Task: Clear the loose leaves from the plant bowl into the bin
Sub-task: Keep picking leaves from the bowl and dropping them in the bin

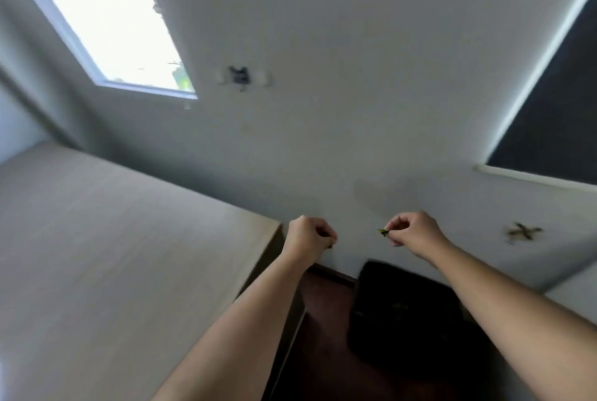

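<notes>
Right hand (pixel 415 232) pinches a small green leaf (pixel 383 232) at its fingertips, above the black bin (pixel 407 310). Left hand (pixel 308 239) clenched just left; contents not discernible.

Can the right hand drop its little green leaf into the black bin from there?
Probably yes. The right hand pinches the leaf above the black bin, with nothing between them.

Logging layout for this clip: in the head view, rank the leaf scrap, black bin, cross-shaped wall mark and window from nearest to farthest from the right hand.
1. Leaf scrap: pinched at the right hand's fingertips.
2. Black bin: just below the hand, on the floor.
3. Cross-shaped wall mark: on the wall to its right.
4. Window: far upper left.
</notes>
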The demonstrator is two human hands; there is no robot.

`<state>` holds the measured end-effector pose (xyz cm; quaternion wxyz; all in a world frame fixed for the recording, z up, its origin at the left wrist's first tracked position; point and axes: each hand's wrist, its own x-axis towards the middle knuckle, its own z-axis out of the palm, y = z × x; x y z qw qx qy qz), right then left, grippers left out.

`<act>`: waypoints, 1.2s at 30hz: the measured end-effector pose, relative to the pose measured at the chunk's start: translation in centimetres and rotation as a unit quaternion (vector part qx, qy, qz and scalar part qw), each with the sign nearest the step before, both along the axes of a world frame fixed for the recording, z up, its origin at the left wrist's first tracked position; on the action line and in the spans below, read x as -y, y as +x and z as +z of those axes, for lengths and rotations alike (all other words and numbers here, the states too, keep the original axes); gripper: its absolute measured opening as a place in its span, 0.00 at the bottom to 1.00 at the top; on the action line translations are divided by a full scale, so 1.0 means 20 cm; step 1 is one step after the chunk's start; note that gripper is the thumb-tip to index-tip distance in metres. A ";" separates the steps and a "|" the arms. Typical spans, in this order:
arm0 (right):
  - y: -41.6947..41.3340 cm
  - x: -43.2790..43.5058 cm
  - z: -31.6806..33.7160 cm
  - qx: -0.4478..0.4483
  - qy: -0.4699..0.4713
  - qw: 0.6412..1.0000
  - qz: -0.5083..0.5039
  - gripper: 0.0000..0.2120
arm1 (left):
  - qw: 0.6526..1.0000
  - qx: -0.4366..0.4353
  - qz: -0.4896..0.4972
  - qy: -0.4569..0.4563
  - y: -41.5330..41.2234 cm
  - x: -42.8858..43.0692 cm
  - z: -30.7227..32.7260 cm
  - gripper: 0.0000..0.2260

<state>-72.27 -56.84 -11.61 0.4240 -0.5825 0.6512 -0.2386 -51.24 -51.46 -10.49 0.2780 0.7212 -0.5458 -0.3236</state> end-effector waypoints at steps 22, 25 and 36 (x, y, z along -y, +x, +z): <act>-0.58 -0.02 -1.07 -0.071 0.202 0.968 -0.129 0.07 | 0.950 0.002 -0.188 0.250 -0.66 0.51 -1.14 0.05; -0.60 0.02 -1.05 -0.071 0.211 0.966 -0.132 0.15 | 0.940 0.025 -0.233 0.248 -0.69 0.57 -1.10 0.11; -0.34 0.19 -0.57 -0.115 0.102 0.988 -0.003 0.08 | 0.967 0.094 -0.151 0.180 -0.32 0.46 -0.57 0.12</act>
